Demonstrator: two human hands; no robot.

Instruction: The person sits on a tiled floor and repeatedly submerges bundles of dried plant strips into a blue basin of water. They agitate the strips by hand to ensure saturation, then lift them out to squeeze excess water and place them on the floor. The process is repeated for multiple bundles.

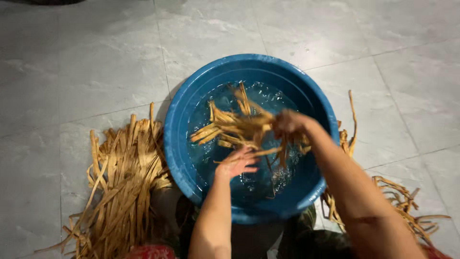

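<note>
Tan fibre strips [239,127] sit bunched over the round blue plastic basin [182,144] of water, my right hand [287,122] clenching them, left hand [237,163] spread loose beneath; I keep strips submerged evenly.

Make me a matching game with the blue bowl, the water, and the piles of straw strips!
Things:
1. blue basin
2. water
3. big pile of strips
4. bunch of strips
5. smaller pile of strips

Places or states:
A. lying on the floor tiles on the picture's left
B. held over the water by the right hand
C. standing on the grey floor tiles
D. splashing inside the basin
E. lying on the floor on the picture's right

Pairs: 1-C, 2-D, 3-A, 4-B, 5-E
</note>
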